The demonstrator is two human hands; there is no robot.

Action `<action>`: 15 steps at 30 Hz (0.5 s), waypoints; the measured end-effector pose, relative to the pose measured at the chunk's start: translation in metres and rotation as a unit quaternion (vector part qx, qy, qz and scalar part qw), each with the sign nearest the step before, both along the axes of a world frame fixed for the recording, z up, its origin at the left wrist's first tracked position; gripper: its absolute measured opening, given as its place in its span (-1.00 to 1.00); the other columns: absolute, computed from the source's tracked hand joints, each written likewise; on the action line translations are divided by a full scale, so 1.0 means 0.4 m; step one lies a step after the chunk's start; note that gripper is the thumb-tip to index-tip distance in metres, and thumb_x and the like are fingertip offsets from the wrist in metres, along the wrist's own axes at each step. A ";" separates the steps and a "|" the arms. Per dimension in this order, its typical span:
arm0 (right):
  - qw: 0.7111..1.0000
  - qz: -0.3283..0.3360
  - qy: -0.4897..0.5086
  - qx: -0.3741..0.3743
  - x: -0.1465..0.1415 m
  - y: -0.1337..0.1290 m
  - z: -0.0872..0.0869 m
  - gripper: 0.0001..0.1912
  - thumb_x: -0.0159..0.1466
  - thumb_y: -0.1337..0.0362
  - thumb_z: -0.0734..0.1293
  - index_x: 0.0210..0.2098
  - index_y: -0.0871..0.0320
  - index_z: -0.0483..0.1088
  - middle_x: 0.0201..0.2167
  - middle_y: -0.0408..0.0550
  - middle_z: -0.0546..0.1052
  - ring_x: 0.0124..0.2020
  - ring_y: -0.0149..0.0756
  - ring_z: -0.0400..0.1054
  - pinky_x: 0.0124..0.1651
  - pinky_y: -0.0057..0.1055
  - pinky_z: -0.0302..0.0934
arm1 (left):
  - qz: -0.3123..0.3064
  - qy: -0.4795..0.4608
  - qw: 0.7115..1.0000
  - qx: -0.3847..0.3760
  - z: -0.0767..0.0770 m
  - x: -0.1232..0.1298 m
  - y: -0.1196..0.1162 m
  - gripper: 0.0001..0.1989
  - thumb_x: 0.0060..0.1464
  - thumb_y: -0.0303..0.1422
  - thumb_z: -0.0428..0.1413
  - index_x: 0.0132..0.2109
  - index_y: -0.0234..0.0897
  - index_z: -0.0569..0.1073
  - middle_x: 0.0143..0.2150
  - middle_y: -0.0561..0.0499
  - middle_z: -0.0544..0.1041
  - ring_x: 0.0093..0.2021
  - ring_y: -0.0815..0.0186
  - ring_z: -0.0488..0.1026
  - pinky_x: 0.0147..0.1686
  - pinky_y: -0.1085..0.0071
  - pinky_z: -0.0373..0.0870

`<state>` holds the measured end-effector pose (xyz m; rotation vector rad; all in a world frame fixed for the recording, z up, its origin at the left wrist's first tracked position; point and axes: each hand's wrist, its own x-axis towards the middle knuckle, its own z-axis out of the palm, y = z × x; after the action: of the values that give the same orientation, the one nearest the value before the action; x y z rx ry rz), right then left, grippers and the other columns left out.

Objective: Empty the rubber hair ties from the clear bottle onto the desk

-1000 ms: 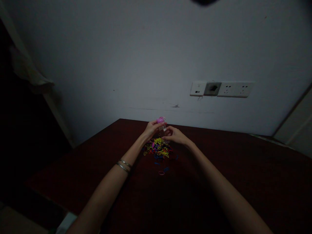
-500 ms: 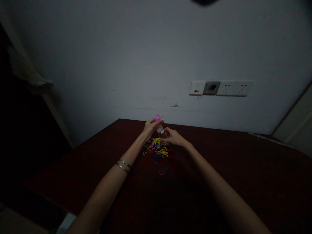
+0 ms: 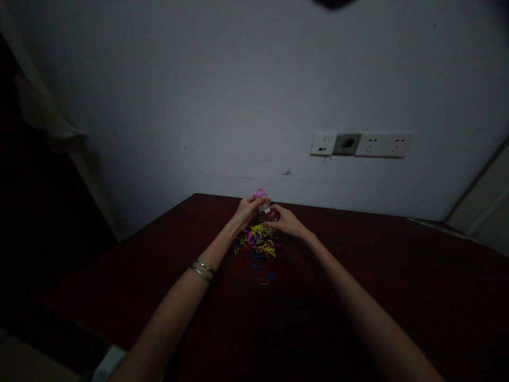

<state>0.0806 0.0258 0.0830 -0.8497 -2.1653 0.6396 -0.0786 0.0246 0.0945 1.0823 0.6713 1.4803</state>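
My left hand (image 3: 247,209) is closed around a small clear plastic container with a pink top (image 3: 260,193), held tilted above the tabletop. A small white patch shows low on its clear part. Just to the right, my right hand (image 3: 287,220) has its fingers curled around something see-through, whose outline is too faint to make out. Below both hands lies a pile of small rubber bands (image 3: 260,241) in yellow, blue, red, pink and purple. A pink rubber band (image 3: 263,282) and several blue pieces lie loose on the near side of the pile.
The dark reddish table (image 3: 358,265) reaches back to a pale wall (image 3: 238,95). A row of wall sockets (image 3: 361,145) sits above its right half. Pale cloth (image 3: 51,114) hangs at the left. The light is dim.
Both hands and the pink-topped container have shifted very slightly right in view, along with the pile and sockets. The container's clear part shows a little higher. Both hands keep their grip.
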 end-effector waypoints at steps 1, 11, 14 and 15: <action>1.000 -0.004 -0.003 0.006 -0.001 -0.001 0.001 -0.58 -0.04 0.12 0.40 -0.24 0.20 0.30 -0.48 -0.15 0.39 -0.49 -0.41 0.22 -0.42 -0.44 0.11 | -0.002 0.001 1.000 0.000 0.000 0.000 0.000 -0.76 -0.15 -0.35 0.23 -0.28 -0.39 0.51 -0.25 -0.19 0.53 -0.27 0.25 0.47 -0.18 0.25 0.36; 0.994 -0.053 -0.044 0.081 -0.010 -0.019 0.019 -0.63 -0.02 0.08 0.39 -0.32 0.19 0.31 -0.49 -0.13 0.38 -0.50 -0.40 0.21 -0.43 -0.44 0.06 | 0.040 0.027 0.999 -0.024 0.015 0.007 -0.019 -0.73 -0.20 -0.36 0.26 -0.29 -0.41 0.50 -0.27 -0.16 0.54 -0.33 0.28 0.48 -0.21 0.28 0.39; 0.992 -0.059 -0.053 0.094 -0.011 -0.024 0.022 -0.65 -0.01 0.09 0.39 -0.34 0.18 0.31 -0.48 -0.12 0.39 -0.48 -0.39 0.22 -0.41 -0.43 0.07 | 0.047 0.038 0.998 -0.027 0.014 0.002 -0.018 -0.73 -0.19 -0.34 0.26 -0.29 -0.40 0.50 -0.28 -0.16 0.54 -0.35 0.29 0.48 -0.22 0.28 0.39; 0.992 -0.064 -0.055 0.099 -0.011 -0.026 0.023 -0.66 -0.01 0.09 0.39 -0.34 0.18 0.31 -0.47 -0.12 0.39 -0.47 -0.38 0.22 -0.40 -0.43 0.07 | 0.048 0.038 0.998 -0.028 0.014 0.001 -0.017 -0.73 -0.19 -0.34 0.25 -0.29 -0.40 0.50 -0.28 -0.16 0.54 -0.35 0.29 0.48 -0.22 0.28 0.39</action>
<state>0.0763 0.0155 0.0922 -0.9262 -2.2075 0.3149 -0.0784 0.0177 0.1002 1.0803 0.8224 1.4996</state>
